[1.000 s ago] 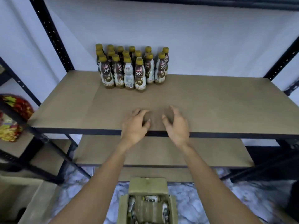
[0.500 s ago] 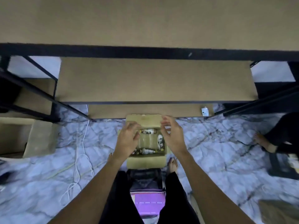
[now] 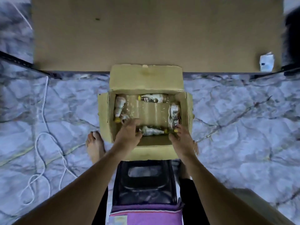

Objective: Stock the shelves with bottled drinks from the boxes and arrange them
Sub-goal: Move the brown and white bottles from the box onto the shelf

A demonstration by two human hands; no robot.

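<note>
Since half a second ago both hands have dropped from above the rim into the open cardboard box [image 3: 146, 82] on the marble floor [image 3: 235, 119], in front of the lowest shelf [image 3: 146, 30].

Four bottles lie flat along the box walls: far bottle [image 3: 152, 98], left bottle [image 3: 119, 108], right bottle [image 3: 175, 115], near bottle [image 3: 151, 130].

Left grip [image 3: 129, 134]: fingers curled, touching the left end of the near bottle; a closed hold cannot be told through blur.

Right grip [image 3: 181, 138]: fingertips at the yellow caps in the near right corner; hold likewise cannot be told.

A white cable [image 3: 42, 111] lies on the floor to the left.
</note>
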